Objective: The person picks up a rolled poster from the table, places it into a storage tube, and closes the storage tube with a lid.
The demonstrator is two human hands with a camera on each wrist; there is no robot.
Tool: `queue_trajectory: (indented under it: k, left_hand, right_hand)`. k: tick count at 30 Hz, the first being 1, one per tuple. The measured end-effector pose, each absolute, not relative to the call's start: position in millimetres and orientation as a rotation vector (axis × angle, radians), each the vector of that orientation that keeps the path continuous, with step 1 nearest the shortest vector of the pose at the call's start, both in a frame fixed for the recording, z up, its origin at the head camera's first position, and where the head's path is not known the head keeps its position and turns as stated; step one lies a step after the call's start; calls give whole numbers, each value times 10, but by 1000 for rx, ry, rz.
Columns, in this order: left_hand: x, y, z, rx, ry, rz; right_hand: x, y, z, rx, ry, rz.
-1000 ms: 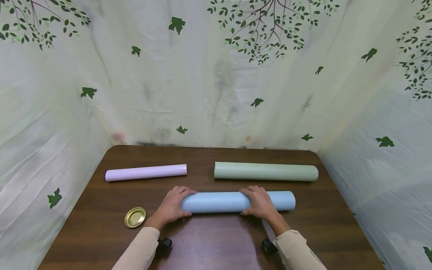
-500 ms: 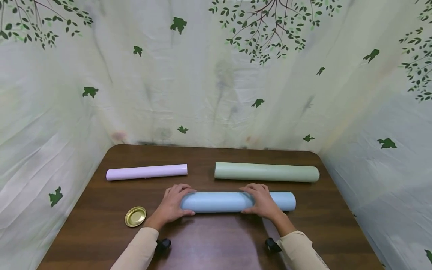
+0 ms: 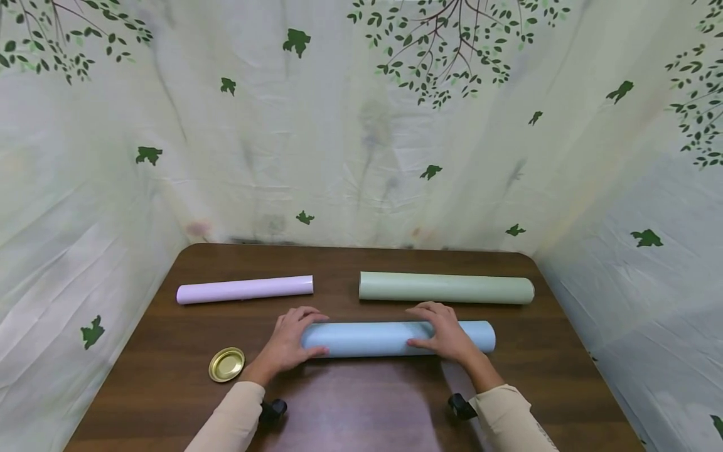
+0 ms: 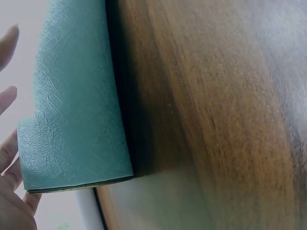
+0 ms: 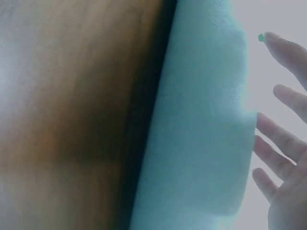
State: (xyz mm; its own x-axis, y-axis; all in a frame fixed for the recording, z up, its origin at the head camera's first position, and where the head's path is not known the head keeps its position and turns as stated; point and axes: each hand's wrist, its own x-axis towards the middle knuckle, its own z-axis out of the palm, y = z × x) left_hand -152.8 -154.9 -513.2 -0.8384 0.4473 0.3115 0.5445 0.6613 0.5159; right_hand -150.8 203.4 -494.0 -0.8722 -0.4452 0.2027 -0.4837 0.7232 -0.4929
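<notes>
A light blue roll [image 3: 367, 339] lies lengthwise across the middle of the brown table. At its left end is my left hand [image 3: 290, 342], with the thumb over the near side and the fingers at the far side. In the left wrist view the spread fingers [image 4: 7, 100] stand loosely beside the textured roll. My right hand [image 3: 446, 336] hovers over the roll's right part, fingers and thumb parted around it. The right wrist view shows relaxed fingers [image 5: 288, 98] spread beside the roll, several tips clear of its surface.
Behind lie a thinner lilac roll [image 3: 245, 289] at left and a sage green roll [image 3: 446, 288] at right. A small round gold lid [image 3: 226, 365] sits left of my left hand. Leaf-patterned curtains [image 3: 361, 138] surround the wooden table [image 3: 169, 376].
My right hand has loosened from the blue roll and slid a little to the right. My left hand has eased its hold, its thumb lifting slightly. The roll has barely moved.
</notes>
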Motion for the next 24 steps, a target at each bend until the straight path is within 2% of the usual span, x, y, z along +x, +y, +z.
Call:
queue_trajectory:
  k: [9,24]
  left_hand:
    - [-1614,-1616,-5030,-777,-2731,-951]
    - [-2088,-2049,-4625,-624,-2800,-940]
  right_hand:
    - [-1570,2153,-4797,693,-2892,905]
    - [-1838,2509,-4525,459,-3029,1009]
